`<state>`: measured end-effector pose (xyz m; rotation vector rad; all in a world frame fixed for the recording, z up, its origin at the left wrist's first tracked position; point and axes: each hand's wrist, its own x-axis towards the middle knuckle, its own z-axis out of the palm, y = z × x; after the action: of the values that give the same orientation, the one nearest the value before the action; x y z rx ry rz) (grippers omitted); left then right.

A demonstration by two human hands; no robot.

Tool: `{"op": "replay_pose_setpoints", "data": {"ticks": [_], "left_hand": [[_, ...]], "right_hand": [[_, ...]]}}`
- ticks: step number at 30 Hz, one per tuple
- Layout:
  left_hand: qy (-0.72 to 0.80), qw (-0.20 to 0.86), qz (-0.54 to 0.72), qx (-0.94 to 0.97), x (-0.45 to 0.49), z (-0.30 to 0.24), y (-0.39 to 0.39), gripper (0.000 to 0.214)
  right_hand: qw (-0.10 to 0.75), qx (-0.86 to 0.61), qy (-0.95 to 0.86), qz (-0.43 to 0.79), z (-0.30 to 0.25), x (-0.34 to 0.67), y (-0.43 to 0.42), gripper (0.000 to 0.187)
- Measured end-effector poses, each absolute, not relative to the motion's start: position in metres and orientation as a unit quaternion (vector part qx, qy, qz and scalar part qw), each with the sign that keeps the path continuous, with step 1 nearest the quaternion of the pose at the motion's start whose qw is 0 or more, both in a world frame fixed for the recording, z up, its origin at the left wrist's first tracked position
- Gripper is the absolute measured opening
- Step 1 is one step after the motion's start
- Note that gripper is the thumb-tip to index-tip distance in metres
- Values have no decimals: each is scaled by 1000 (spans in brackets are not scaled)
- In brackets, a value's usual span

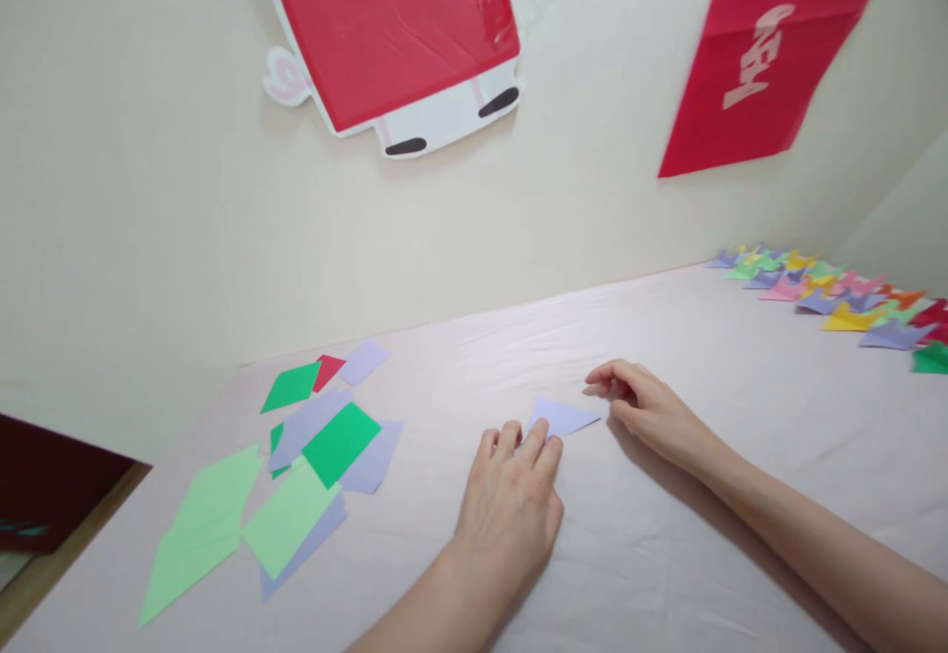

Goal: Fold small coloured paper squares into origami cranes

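Observation:
A lavender piece of paper, its visible part triangular, lies on the pale cloth in front of me. The fingertips of my left hand rest on its left end and hide that part; this hand lies palm down with its fingers apart. Just beyond the paper's right tip, my right hand hovers with fingers bent and a gap between thumb and forefinger. Nothing shows in its grasp.
Loose sheets lie to the left, among them a dark green sheet, a light green sheet and a red piece. Several folded paper shapes stand in rows at the right. Behind the cloth-covered surface rises a wall.

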<state>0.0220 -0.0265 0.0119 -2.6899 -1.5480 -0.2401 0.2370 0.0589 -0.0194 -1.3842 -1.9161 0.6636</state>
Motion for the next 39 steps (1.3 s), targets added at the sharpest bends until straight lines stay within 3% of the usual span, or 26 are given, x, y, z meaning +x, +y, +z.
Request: {"op": "replay_pose_setpoints", "data": {"ticks": [4,14,22,26,32,39], "left_hand": [[-489,10,-72,-869,25,14,-24,42],[-518,55,-111,-846,12,13,-31,21],[-539,70,-125,-830,-8,9,-52,24],[-541,17,-174,-822,-4,-1,-51,41],[-505,-107,-261,-816,12,-1,-42,84],[-467,-134,-214,-848,12,-1,-37,87]], "right_hand": [[319,-507,-773,209,-15,221,48,15],[265,-510,-798,183,-15,216,48,20],[254,-469,-816,222,-11,223,47,22],[256,-450,-824,230,-8,223,45,30],[294,-394,-834,253,-3,220,42,19],[290,-300,-884,210,-2,220,43,29]]}}
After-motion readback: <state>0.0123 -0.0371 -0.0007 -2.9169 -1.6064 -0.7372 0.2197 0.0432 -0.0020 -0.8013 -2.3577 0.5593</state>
